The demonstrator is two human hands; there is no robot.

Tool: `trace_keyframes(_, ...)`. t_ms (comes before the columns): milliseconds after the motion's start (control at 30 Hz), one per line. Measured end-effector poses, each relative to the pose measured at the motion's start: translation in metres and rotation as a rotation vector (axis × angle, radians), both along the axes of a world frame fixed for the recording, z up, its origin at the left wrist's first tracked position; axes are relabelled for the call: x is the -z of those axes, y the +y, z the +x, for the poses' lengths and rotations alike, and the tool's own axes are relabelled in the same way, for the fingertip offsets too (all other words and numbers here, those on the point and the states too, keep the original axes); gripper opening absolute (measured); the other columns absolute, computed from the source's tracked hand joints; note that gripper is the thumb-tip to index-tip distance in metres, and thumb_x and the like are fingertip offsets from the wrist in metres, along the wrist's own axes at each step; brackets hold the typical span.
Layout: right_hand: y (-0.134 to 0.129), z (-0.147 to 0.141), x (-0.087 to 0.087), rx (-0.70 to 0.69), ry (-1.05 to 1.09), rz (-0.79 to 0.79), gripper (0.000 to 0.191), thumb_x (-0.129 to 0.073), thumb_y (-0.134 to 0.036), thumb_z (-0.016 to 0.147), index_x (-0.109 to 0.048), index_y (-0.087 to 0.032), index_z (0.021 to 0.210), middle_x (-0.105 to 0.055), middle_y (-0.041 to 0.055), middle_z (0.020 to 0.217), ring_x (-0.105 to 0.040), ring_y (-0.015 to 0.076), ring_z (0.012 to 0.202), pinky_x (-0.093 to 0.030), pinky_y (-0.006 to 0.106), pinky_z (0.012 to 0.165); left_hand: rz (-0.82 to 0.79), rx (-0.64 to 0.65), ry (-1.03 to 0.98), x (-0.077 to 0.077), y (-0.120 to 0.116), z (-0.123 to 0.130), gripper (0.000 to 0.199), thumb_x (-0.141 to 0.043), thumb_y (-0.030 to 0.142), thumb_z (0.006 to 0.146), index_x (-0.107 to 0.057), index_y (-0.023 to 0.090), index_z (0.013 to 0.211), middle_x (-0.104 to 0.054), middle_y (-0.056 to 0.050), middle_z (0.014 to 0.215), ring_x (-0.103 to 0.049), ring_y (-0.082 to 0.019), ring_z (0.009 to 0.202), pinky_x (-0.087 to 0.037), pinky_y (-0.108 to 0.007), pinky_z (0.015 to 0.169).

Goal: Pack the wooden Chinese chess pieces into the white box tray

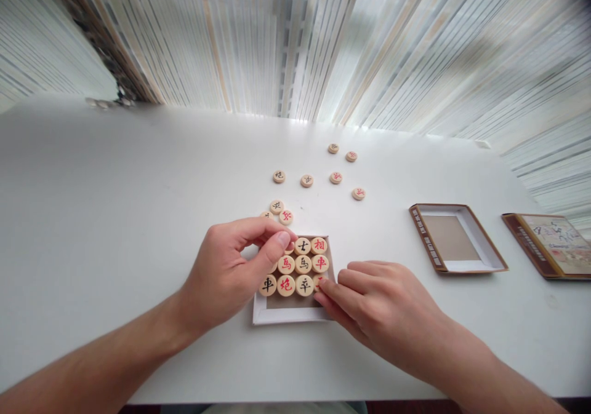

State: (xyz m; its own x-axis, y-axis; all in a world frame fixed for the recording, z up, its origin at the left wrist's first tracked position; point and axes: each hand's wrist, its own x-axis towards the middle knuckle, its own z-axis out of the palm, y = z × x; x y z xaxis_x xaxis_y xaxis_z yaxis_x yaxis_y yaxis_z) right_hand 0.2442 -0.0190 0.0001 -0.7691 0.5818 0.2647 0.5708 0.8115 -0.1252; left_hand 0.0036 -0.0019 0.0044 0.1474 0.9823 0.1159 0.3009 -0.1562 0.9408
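An open white-walled box [284,315] near the table's front edge holds rows of round wooden Chinese chess pieces with red and black characters. My right hand [383,297] pinches a red-marked Chinese chess piece [318,283] at the right end of the nearest row. Over the box's far left corner is my left hand [231,266], thumb and forefinger closed together beside a partly covered piece. Whatever lies between those fingertips is hidden. A black-marked piece [304,285] and a red-marked piece [285,285] lie in the same near row. Bare brown bottom shows along the near side.
Several loose pieces lie beyond the box, among them a black-marked one [279,176] and a red-marked one [359,194]. On the right are an open brown-edged box part [475,265] and a picture-printed lid [554,242]. A string curtain [258,45] hangs behind the white table [115,217].
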Motion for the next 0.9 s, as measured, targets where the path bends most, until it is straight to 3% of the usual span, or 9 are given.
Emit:
trace_keyframes(367, -0.001, -0.003, 0.003, -0.004, 0.059, 0.033, 0.043, -0.053, -0.012, 0.109, -0.067, -0.019, 0.068, -0.057, -0.0007, 0.059, -0.048, 0.0182, 0.050, -0.029, 0.038, 0.053, 0.016, -0.026, -0.032, 0.001, 0.000, -0.004, 0.020, -0.069, 0.026, 0.100, -0.083, 0.021, 0.086, -0.082, 0.000, 0.079, -0.075, -0.016, 0.075, -0.059, -0.022, 0.069)
trace_keyframes(567, 0.003, 0.001, -0.006, 0.028, 0.194, -0.056, 0.036, -0.056, -0.020, 0.109, -0.077, -0.016, 0.081, -0.057, -0.0018, 0.058, -0.047, 0.0164, 0.049, -0.031, 0.036, 0.052, 0.067, -0.120, 0.018, -0.001, 0.010, -0.015, 0.019, -0.070, 0.030, 0.101, -0.084, 0.020, 0.092, -0.083, -0.003, 0.086, -0.077, -0.018, 0.082, -0.062, -0.027, 0.080)
trace_keyframes(733, 0.016, 0.007, -0.009, 0.131, 0.399, -0.110, 0.021, -0.065, -0.017, 0.104, -0.080, -0.016, 0.089, -0.067, -0.0006, 0.065, -0.056, 0.0127, 0.054, -0.038, 0.029, 0.054, 0.122, -0.196, 0.183, 0.002, 0.023, -0.024, 0.016, -0.074, 0.031, 0.097, -0.084, 0.019, 0.095, -0.085, -0.004, 0.092, -0.077, -0.020, 0.087, -0.061, -0.029, 0.085)
trace_keyframes(900, 0.035, 0.007, -0.007, 0.340, 0.513, -0.209, 0.018, -0.066, -0.018, 0.100, -0.080, -0.017, 0.089, -0.071, -0.0004, 0.067, -0.053, 0.0111, 0.053, -0.038, 0.027, 0.053, 0.168, -0.185, 0.310, 0.013, 0.032, -0.028, 0.015, -0.076, 0.032, 0.093, -0.083, 0.020, 0.095, -0.084, -0.005, 0.094, -0.073, -0.022, 0.086, -0.056, -0.026, 0.065)
